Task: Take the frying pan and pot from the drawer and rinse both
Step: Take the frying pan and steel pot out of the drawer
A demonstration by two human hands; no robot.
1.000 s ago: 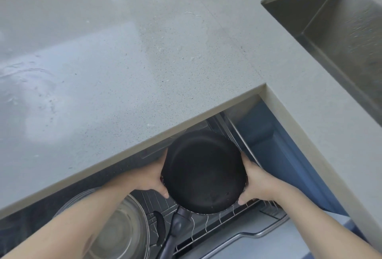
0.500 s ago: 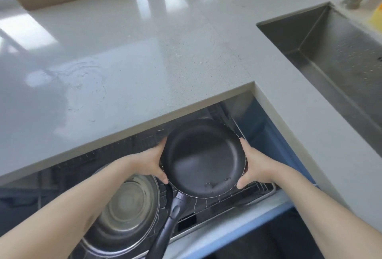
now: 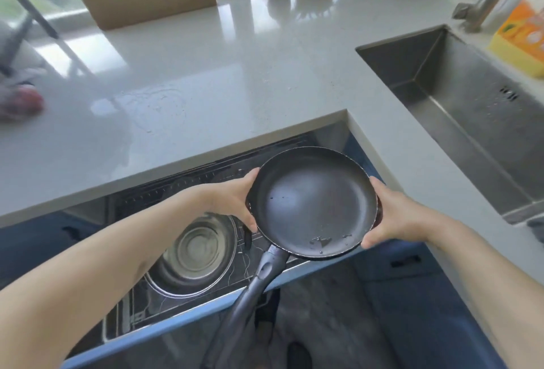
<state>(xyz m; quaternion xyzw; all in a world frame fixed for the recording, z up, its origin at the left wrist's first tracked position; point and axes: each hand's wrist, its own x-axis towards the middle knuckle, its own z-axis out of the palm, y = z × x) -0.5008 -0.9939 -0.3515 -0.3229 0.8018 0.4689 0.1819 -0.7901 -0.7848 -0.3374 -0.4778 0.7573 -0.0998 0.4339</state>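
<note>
Frying pan [image 3: 312, 203] gripped at the rim by left hand [image 3: 232, 200] and right hand [image 3: 397, 218], handle toward 7 o'clock; sink [image 3: 459, 121] sits at 2 o'clock.

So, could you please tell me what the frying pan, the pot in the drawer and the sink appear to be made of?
Frying pan: probably metal with a dark matte non-stick coating; dull sheen, droplets beading on it. Its handle looks like grey plastic.
Pot: likely stainless steel; bright, mirror-like rings inside.
Sink: looks like brushed stainless steel; grey, satin, with soft reflections.
</note>
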